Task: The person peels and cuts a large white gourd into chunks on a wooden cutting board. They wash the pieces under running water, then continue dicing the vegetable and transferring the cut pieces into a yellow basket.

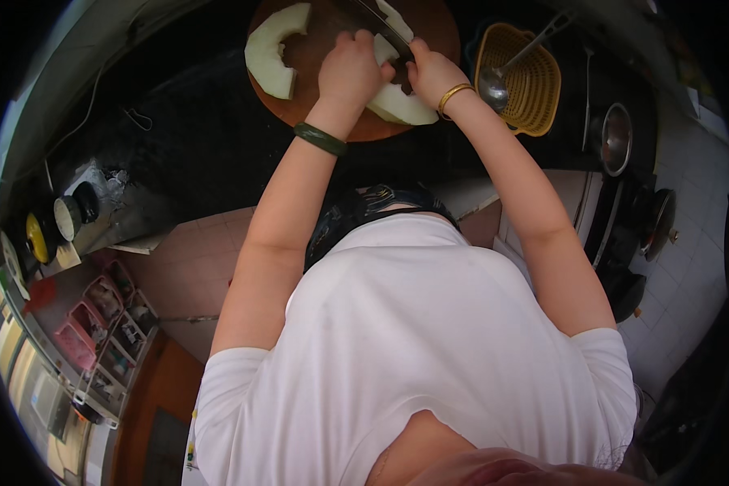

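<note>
On a round wooden cutting board (307, 54) at the top of the view lie pieces of pale green melon or gourd. One curved piece (266, 58) rests at the board's left side. My right hand (434, 71), with a gold bangle at the wrist, grips a knife (379, 24) whose blade slants up to the left. My left hand (351, 70), wearing a dark green bangle, is beside the blade with its fingers curled, near a second curved piece (404, 104). A thin pale piece (395, 18) lies beyond the blade. The left fingertips are partly hidden.
Right of the board, a yellow plastic basket (531, 91) holds a metal ladle (494, 90). Farther right are a metal bowl (616, 140) and a lidded pan (659, 225). The dark countertop (200, 127) extends left, with bowls (68, 217) and a crumpled plastic bag (100, 182) on it.
</note>
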The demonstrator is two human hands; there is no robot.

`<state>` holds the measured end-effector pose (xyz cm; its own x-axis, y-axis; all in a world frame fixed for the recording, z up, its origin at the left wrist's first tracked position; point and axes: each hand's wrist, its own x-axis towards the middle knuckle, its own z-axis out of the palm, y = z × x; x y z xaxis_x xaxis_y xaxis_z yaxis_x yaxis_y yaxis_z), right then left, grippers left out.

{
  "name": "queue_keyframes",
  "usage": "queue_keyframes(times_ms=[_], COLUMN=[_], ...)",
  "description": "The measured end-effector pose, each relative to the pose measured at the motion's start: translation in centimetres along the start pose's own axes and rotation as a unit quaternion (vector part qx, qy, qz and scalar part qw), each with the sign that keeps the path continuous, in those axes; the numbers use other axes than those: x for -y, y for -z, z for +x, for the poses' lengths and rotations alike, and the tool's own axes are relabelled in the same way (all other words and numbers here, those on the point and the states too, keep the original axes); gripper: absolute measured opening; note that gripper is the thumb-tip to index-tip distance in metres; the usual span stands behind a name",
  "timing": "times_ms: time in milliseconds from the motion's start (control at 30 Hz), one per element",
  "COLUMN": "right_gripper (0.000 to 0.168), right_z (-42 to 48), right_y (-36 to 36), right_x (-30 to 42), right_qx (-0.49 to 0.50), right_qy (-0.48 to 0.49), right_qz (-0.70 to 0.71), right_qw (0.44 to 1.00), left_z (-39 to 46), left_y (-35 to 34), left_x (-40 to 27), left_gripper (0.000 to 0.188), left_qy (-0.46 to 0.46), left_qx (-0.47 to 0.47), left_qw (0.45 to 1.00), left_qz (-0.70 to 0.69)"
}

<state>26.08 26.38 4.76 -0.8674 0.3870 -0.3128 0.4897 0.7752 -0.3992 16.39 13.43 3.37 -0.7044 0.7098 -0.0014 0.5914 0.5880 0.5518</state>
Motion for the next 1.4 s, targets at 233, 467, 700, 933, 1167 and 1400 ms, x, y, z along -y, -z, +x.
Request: queue_keyframes(times_ms=[233, 467, 700, 933, 1167, 1400], right_gripper=[0.028, 0.024, 0.024, 0.021, 0.018, 0.024], right_z=[0.0, -2.1, -4.4, -4.8, -3.1, -2.4], right_y=[0.7, 3.8, 3.2, 3.1, 0.5, -0.2], right_x=[-1.5, 0.8, 1.1, 1.9, 1.7, -0.4], right_qx=[-0.003, -0.08, -0.065, -0.011, 0.042, -0.003], right_qy=[0.01, 0.031, 0.031, 0.005, -0.014, 0.055], right_qz=[0.121, 0.031, 0.002, 0.001, -0.002, 0.038], right_qw=[0.993, 0.996, 0.997, 1.0, 0.999, 0.998], left_z=[1.3, 0.5, -2.8, -2.8, -2.6, -2.3], left_y=[1.5, 2.2, 0.3, 0.0, -0.2, 0.2], left_x=[0.0, 2.0, 0.6, 0.8, 0.7, 0.9], left_gripper=[0.043, 0.061, 0.052, 0.049, 0.045, 0.043], left_qy=[-0.061, -0.008, 0.085, 0.07, 0.039, 0.013], left_qx=[0.071, 0.064, 0.018, 0.007, -0.001, -0.001], left_qw=[0.994, 0.998, 0.996, 0.997, 0.999, 1.0], left_qz=[0.062, 0.011, -0.021, -0.026, -0.027, -0.025])
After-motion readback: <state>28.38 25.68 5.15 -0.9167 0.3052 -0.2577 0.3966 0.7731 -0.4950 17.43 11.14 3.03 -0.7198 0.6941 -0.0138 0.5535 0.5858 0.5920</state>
